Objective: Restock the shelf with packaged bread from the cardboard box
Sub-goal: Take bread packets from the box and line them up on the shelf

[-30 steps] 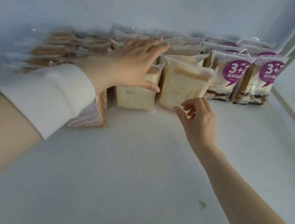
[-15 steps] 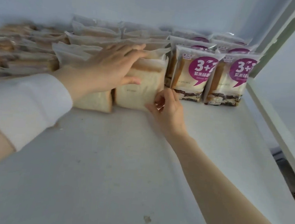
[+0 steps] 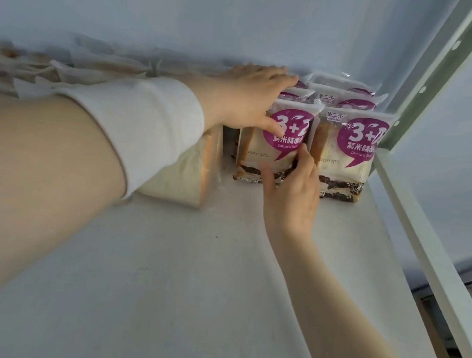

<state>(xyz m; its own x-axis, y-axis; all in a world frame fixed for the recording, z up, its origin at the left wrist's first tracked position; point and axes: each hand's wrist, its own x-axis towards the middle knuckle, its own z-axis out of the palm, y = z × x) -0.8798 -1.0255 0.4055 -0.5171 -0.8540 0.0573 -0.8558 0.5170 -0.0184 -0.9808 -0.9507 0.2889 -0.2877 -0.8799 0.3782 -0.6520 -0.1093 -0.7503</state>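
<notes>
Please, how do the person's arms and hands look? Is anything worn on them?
The left hand and the right hand are bare: no gloves, no ring or watch visible. A white fabric cuff wraps the left forearm just behind the wrist; nearer the camera that arm is bare. The right arm shows no sleeve.

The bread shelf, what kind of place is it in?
Probably a shop: many same-looking bread packs stand in rows on a white shelf with a holed metal post, like store racking.
</notes>
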